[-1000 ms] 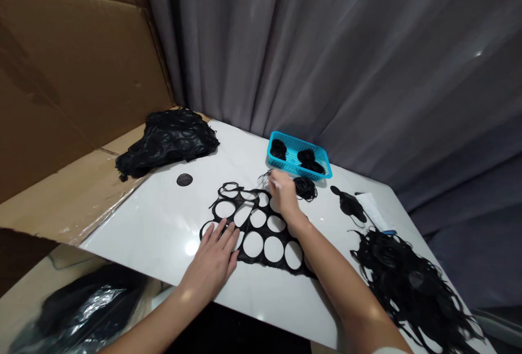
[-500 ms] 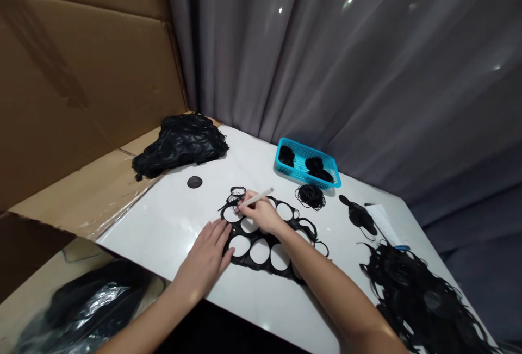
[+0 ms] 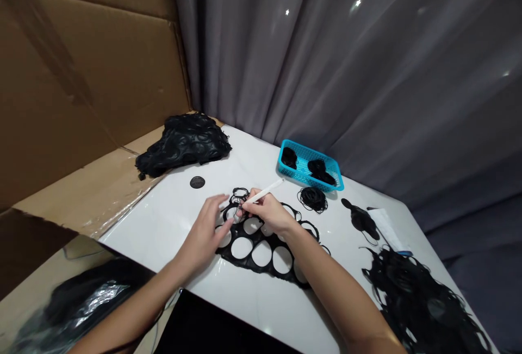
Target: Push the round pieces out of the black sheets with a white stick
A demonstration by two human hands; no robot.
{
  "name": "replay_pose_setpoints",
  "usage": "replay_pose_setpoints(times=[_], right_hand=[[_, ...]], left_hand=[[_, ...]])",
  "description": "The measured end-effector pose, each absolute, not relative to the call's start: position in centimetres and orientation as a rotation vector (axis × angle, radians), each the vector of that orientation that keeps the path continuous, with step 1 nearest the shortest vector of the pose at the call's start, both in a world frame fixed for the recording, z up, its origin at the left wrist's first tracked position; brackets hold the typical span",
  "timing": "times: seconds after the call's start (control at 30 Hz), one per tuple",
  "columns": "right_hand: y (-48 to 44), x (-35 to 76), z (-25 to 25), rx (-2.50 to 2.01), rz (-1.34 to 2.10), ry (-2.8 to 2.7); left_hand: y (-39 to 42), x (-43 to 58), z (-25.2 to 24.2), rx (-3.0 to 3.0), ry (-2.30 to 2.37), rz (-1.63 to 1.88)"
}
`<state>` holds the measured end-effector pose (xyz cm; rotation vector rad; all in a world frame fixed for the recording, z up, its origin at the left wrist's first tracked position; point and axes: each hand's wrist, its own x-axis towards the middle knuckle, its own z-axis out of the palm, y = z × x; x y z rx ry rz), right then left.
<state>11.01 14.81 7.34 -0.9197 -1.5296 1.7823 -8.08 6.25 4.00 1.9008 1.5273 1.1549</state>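
Note:
A black rubber sheet [image 3: 261, 245] full of round punched holes lies flat on the white table [image 3: 171, 223]. My right hand [image 3: 269, 215] is closed on a thin white knife-like tool [image 3: 267, 190], its tip down at the sheet's far left corner. My left hand [image 3: 206, 234] rests at the sheet's left edge, fingers apart and reaching toward the same corner, where thin black rings [image 3: 240, 193] hang loose.
A blue basket [image 3: 310, 166] with black pieces stands at the back, a coil of rings [image 3: 312, 199] before it. A black disc [image 3: 197, 182] and a black heap [image 3: 183, 144] lie left; a tangle of scrap [image 3: 420, 299] lies right. Cardboard [image 3: 73, 82] walls the left.
My right hand came back from the basket side to the sheet's far left corner, the white tool now showing in it. My left hand lifted off the sheet and reached toward that corner.

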Motion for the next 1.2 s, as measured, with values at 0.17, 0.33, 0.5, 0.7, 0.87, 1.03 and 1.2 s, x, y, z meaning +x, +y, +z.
replay_pose_setpoints(times=[0.17, 0.33, 0.5, 0.7, 0.87, 1.03, 1.2], right_hand=[[13.6, 11.2, 8.9, -0.805, 2.053, -1.431], [13.5, 12.4, 8.9, -0.775, 2.245, -1.342], [15.0, 12.4, 7.4, -0.927, 1.901, -1.344], [14.3, 11.2, 4.4, -1.105, 1.402, -1.746], [12.9, 10.7, 3.3, -1.024, 1.312, -2.006], [13.0, 10.6, 3.1, -1.003, 1.287, -2.025], [12.9, 10.7, 3.1, -1.006, 1.214, -2.056]], left_hand=[[10.4, -9.1, 7.0, 1.594, 0.975, 0.921], [12.2, -9.1, 6.7, 1.555, 0.984, 0.846], [11.1, -9.5, 5.8, 1.612, 1.252, 1.004], [4.4, -8.3, 2.8, 2.283, 1.524, 0.866], [2.1, -7.6, 0.3, 2.57, 1.544, 0.822], [2.4, -7.6, 0.3, 2.625, 1.557, 0.801], [2.3, -7.5, 0.4, 2.609, 1.555, 0.824]])
